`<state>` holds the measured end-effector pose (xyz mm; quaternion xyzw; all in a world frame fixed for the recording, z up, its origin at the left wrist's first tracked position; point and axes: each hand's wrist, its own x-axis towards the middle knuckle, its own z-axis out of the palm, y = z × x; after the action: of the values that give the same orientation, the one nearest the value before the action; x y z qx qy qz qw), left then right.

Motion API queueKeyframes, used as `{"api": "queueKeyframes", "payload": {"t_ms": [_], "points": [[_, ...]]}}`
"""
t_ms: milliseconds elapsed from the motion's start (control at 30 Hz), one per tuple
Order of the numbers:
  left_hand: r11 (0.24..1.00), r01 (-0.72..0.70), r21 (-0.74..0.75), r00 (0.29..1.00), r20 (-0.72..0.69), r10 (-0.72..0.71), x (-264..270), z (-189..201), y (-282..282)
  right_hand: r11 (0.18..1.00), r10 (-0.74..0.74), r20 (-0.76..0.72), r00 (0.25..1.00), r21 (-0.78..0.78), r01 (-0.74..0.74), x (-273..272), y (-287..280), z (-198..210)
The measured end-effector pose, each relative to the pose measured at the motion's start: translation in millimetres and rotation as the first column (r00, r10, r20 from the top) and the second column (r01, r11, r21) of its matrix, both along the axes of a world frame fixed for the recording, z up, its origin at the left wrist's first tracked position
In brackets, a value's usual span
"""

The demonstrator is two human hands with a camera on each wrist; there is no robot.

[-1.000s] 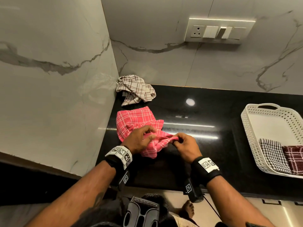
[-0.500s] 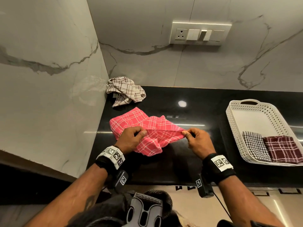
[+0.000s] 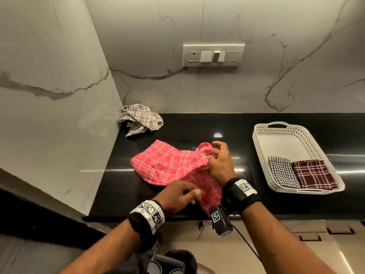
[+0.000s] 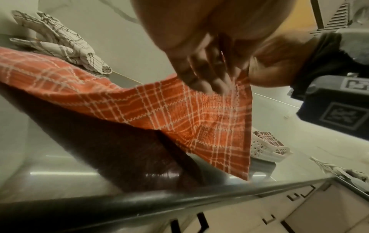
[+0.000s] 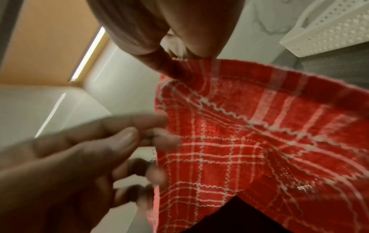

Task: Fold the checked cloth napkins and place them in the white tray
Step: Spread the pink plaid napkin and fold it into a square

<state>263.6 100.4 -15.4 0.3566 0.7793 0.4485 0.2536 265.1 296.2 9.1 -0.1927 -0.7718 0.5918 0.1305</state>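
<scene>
A pink checked napkin [image 3: 167,165] lies partly spread on the black counter [image 3: 197,123]. My left hand [image 3: 194,194] pinches its near corner by the counter's front edge; the left wrist view shows that hand [image 4: 215,85] curled on the napkin [image 4: 159,107], which hangs down from it. My right hand [image 3: 214,153] grips the bunched far-right edge and lifts it. The right wrist view is blurred, with that hand [image 5: 159,126] against the napkin [image 5: 249,141]. The white perforated tray [image 3: 262,155] stands to the right, holding a folded black-and-white napkin [image 3: 282,173] and a folded maroon one [image 3: 314,175].
A crumpled cream checked napkin [image 3: 140,119] sits in the back-left corner against the marble walls. A switch and socket panel [image 3: 213,55] is on the back wall. The counter's front edge runs just below my wrists.
The two hands held one napkin edge stretched between them. Now the right hand has gone up and away with its end, and the left has come to the near corner.
</scene>
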Motion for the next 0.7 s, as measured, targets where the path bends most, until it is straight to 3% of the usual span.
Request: {"api": "queueKeyframes", "payload": {"t_ms": [33, 100, 167, 300, 400, 567, 700], "points": [[0.991, -0.105, 0.086, 0.986, -0.118, 0.115, 1.3, 3.5, 7.6, 0.997, 0.08, -0.017, 0.997, 0.01, -0.08, 3.9, -2.3, 6.9], [0.931, -0.267, 0.25, 0.881, -0.328, 0.341, -5.3, 11.4, 15.9, 0.971, 0.233, -0.028, 0.972, 0.061, -0.231, 7.6, -7.3, 13.2], [0.904, -0.303, 0.301, 0.793, -0.446, 0.415, -7.4, 25.3, 24.0, 0.94, 0.321, -0.03, 0.947, 0.13, -0.315, 17.5, -5.4, 15.0], [0.983, -0.106, 0.153, 0.864, -0.474, 0.167, -17.2, 51.6, 31.9, 0.899, 0.419, -0.037, 0.907, 0.158, -0.409, 33.5, 3.2, 20.3], [0.995, -0.102, 0.013, 0.876, -0.473, 0.096, -27.8, 53.6, 27.2, 0.897, 0.41, -0.058, 0.91, 0.205, -0.391, 37.7, 13.8, 29.2], [0.943, -0.299, -0.146, 0.786, -0.598, 0.157, -51.6, 69.9, 12.8, 0.831, 0.35, 0.06, 0.935, 0.441, -0.339, 37.7, 50.0, 27.7], [0.921, -0.382, -0.073, 0.665, -0.714, 0.219, -69.8, 82.6, -4.7, 0.757, 0.238, 0.143, 0.961, 0.592, -0.275, 43.4, 88.0, 25.4]]}}
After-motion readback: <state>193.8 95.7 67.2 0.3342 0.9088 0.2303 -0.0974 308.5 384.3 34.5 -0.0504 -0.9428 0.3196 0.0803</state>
